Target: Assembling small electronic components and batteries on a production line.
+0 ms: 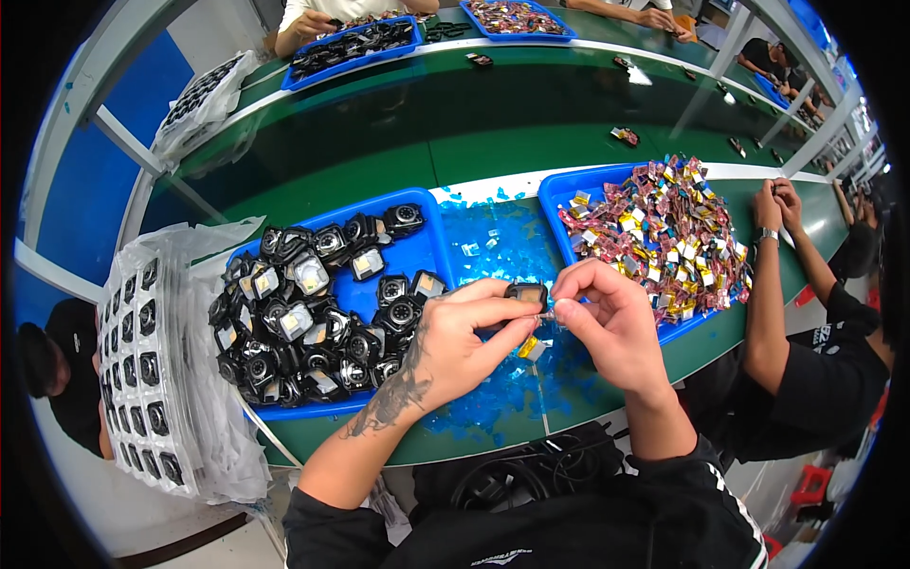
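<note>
My left hand (464,332) is closed on a small black housing (526,294), held between thumb and fingers above the table. Close against it, my right hand (611,322) pinches at the housing's right edge; what lies between its fingertips is too small to make out. Just below the fingers shows a small yellow and white part (533,349), seemingly hanging from a thin strip. To the left, a blue tray (431,237) bears a heap of black housings with round dials or pale squares. On the right, another blue tray (555,204) is piled with pink circuit boards carrying yellow and white parts.
Scraps of blue film (493,247) cover the green table between the trays. At the left edge stand stacked clear plastic trays (142,360) of black parts. Beyond runs a green conveyor belt (379,137) with scattered small parts. A co-worker's hands (777,204) are at the right.
</note>
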The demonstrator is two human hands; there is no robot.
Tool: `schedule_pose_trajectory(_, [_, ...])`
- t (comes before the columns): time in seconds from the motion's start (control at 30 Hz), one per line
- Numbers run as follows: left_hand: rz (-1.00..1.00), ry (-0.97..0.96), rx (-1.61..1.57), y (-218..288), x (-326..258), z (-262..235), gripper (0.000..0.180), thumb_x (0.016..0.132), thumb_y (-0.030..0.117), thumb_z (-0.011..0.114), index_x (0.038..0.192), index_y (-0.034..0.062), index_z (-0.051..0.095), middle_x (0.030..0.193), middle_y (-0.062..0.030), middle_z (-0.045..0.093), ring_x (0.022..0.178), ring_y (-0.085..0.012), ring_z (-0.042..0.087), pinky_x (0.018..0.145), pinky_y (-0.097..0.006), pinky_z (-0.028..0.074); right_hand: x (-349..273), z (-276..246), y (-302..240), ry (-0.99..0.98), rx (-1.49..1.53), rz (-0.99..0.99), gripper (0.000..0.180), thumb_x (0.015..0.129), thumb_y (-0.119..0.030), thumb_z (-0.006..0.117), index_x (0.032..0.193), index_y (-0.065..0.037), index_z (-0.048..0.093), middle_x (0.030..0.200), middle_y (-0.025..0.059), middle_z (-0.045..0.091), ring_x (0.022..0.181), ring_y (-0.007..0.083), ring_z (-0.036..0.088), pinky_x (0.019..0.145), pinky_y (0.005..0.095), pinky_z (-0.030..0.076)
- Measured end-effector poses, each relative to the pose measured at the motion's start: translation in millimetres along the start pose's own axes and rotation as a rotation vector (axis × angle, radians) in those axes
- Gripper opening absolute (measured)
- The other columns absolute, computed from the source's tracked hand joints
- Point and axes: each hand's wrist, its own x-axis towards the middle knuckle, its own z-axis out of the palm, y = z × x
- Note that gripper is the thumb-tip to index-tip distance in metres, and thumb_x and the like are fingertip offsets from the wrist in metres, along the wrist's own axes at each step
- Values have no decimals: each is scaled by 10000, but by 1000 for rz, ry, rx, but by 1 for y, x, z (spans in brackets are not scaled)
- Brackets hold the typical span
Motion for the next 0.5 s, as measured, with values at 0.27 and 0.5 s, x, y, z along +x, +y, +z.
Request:
schedule_pose_trajectory(0.27, [-417,32,-704,-9,-2,18,258,873,-43,678,1127,-81,662,1110,-145,666,1000,-169,658,887,-274,559,-8,19,7,186,-304,-211,229,840,40,703,1016,11,559,907,60,617,789,75,607,626,184,481])
schedule_pose_trajectory(0.5, [-219,79,-676,-12,-7,24,415,859,-143,564,1265,-61,588,1249,-153,614,1123,-196,616,995,-303,496,0,17,8,217,-221,-103,303,822,31,723,1040,-13,518,821,8,603,642,5,504,548,158,403])
